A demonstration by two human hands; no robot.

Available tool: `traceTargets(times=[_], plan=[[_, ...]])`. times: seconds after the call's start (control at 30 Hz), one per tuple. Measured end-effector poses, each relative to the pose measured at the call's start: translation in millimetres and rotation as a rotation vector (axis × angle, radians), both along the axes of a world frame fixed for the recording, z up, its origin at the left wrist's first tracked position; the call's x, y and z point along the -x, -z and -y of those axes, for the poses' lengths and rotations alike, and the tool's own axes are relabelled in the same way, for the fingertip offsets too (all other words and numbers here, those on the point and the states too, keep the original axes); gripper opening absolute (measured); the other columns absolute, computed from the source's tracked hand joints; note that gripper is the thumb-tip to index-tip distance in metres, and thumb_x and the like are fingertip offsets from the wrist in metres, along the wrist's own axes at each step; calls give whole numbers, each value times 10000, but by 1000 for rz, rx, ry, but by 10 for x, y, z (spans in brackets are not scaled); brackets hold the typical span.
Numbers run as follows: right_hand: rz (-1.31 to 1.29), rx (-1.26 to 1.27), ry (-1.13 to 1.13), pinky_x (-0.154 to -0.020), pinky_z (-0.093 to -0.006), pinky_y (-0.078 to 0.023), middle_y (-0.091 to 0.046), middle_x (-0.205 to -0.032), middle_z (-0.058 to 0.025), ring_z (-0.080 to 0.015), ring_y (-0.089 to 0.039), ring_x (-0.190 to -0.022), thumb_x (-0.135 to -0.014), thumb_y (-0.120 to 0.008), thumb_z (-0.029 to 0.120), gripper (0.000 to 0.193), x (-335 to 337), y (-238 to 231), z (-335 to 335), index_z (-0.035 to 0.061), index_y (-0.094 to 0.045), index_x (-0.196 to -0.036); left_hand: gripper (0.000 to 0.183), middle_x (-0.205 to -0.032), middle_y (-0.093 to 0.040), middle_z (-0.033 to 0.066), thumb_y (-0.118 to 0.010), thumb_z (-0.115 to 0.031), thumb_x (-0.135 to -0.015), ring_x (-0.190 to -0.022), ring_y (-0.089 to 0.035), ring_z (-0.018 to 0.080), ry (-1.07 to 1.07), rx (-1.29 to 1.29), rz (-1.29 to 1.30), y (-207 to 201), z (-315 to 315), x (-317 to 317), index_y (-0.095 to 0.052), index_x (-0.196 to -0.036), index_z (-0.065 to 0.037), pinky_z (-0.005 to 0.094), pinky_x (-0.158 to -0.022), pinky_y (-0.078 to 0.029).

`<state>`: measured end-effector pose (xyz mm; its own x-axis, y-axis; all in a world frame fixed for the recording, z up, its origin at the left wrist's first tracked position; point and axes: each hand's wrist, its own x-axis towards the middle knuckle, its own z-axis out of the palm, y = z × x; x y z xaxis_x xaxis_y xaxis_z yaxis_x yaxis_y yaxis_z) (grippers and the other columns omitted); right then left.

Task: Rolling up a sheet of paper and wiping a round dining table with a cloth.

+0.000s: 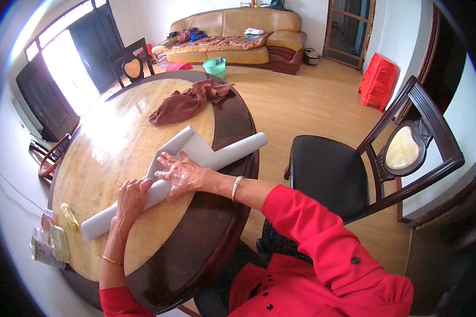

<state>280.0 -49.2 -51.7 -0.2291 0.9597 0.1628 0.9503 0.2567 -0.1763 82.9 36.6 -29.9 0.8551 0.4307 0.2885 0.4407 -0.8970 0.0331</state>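
Note:
A white roll of sheet material [239, 149], paper or plastic film, lies slantwise across the round table [195, 232]. Part of its sheet [191, 141] is unrolled on the far side and stands up in a fold. My left hand [133, 199] has its fingers curled round the roll, left of its middle, with the thumb near the sheet's edge. Just to the right, my right hand [181, 175] lies palm down over the roll and sheet with fingers spread. A crumpled brown towel [182, 105] rests farther back on the table.
Small packages [50, 243] and a yellowish wrapper [69, 216] sit at the table's left edge. A black-seated chair [328, 174] stands close on the right. Beyond are stacked red stools [377, 82], a green basin [214, 67] and a tan sofa [238, 26].

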Motion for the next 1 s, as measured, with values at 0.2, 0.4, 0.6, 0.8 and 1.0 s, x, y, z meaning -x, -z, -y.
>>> traceTargets(times=[0.2,0.4,0.6,0.8,1.0], plan=[[-14,-216,-20,-917,-466,-462,-556,-1196,-220,-349,-504,-1183,-706,-732,409,597,47,137,100,66,-565,-1166,297,-907,-647,210,-520,-277,-881,-881,-606,351,-230,347,55,-97,-8,-26,-676,-937,-30,435,-817,-465],[-108,-477,-111,-796,-399,-512,-615,-913,-147,-309,-623,-906,-692,-730,312,409,16,244,210,50,-554,-951,321,-879,-609,195,-638,-319,-796,-848,-604,335,-326,357,-122,-191,-90,-258,-635,-863,-5,410,-801,-475],[-189,-523,-126,-791,-420,-504,-609,-874,-124,-305,-612,-913,-648,-745,230,384,45,273,243,62,-550,-933,292,-914,-616,206,-667,-274,-765,-867,-610,365,-259,112,-242,-69,-309,-255,-573,-836,-7,440,-774,-478],[-176,-521,-115,-780,-414,-503,-604,-869,-109,-294,-612,-900,-644,-741,234,369,39,274,285,75,-562,-924,182,-909,-672,195,-562,-82,-757,-873,-651,368,-188,-187,-423,-396,-325,-363,-665,-901,-41,477,-800,-488],[-174,-524,-151,-757,-413,-502,-606,-852,-107,-290,-613,-884,-676,-718,227,332,92,284,276,74,-569,-931,82,-775,-661,190,-622,-95,-752,-741,-659,351,-257,-204,-280,-360,-842,-181,-679,-751,-37,451,-680,-521]])
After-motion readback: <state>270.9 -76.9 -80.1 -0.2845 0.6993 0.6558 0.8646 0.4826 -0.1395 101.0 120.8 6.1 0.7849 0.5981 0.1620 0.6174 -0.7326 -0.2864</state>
